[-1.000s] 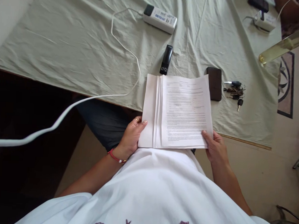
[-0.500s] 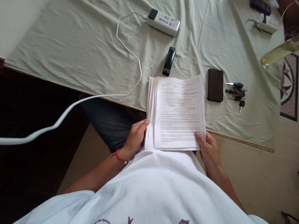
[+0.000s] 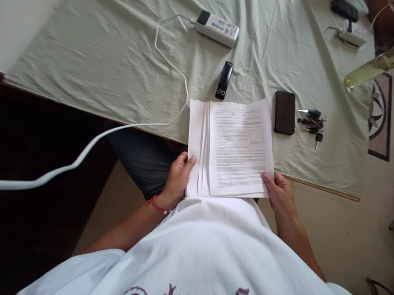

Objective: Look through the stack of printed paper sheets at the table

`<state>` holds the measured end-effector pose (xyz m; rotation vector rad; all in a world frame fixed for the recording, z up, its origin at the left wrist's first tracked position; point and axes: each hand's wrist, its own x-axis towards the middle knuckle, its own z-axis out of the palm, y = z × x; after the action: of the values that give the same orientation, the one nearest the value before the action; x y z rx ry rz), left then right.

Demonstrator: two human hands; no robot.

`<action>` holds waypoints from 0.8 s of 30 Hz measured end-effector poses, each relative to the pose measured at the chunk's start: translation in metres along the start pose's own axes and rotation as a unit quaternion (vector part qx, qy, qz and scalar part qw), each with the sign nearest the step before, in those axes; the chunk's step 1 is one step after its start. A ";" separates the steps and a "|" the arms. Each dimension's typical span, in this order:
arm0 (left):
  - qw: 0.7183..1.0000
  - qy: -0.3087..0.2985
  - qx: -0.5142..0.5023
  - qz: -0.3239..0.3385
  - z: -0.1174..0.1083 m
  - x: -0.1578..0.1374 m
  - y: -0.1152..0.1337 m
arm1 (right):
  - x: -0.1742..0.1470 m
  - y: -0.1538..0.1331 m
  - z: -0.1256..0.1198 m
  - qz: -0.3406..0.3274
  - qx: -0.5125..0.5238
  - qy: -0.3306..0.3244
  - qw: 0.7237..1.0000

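You hold a stack of printed sheets (image 3: 241, 152) in front of your white shirt (image 3: 218, 245), with both hands closed on it. Your left hand (image 3: 179, 178) grips the left edge, thumb laid on top and fingers curled at the side and beneath; a red bracelet (image 3: 159, 206) circles that wrist. Your right hand (image 3: 282, 195) pinches the lower right edge, thumb on the printed face and the other fingers mostly hidden behind. The sheets are fanned toward your left, so several blank margins show beside the top page, whose small print is too fine to read. The stack's upper part overlaps the green tablecloth (image 3: 122, 68) from your viewpoint, while its lower edge is by your shirt; you cannot tell here whether the paper touches the cloth. Just beyond the top edge lies a slim black device (image 3: 224, 80), and past it a white box-shaped device (image 3: 218, 29) with a black end, joined to a white cable (image 3: 172, 66) that loops off to your left. To the right of the papers lie a dark rectangular slab (image 3: 284, 112) and, near it, a bunch of keys (image 3: 313, 123).
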<state>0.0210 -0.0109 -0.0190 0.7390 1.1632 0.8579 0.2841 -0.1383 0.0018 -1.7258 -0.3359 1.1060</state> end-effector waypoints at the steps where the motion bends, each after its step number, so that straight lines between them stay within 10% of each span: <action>1: 1.000 0.003 0.006 0.014 -0.001 0.001 -0.001 | 0.000 -0.001 -0.001 0.004 0.012 0.008 1.000; 8: 0.995 0.032 0.053 0.084 -0.002 0.002 0.003 | -0.004 -0.010 -0.006 0.041 0.068 0.024 0.997; 14: 0.999 -0.006 0.054 -0.007 0.000 -0.003 0.007 | -0.011 -0.004 0.006 0.021 0.054 -0.003 0.998; 24: 0.996 0.033 0.084 0.018 -0.008 0.003 -0.007 | -0.004 0.004 -0.002 -0.023 -0.019 0.012 0.999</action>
<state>0.0152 -0.0112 -0.0277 0.8770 1.2943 0.8272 0.2828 -0.1439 0.0003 -1.7538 -0.3821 1.0515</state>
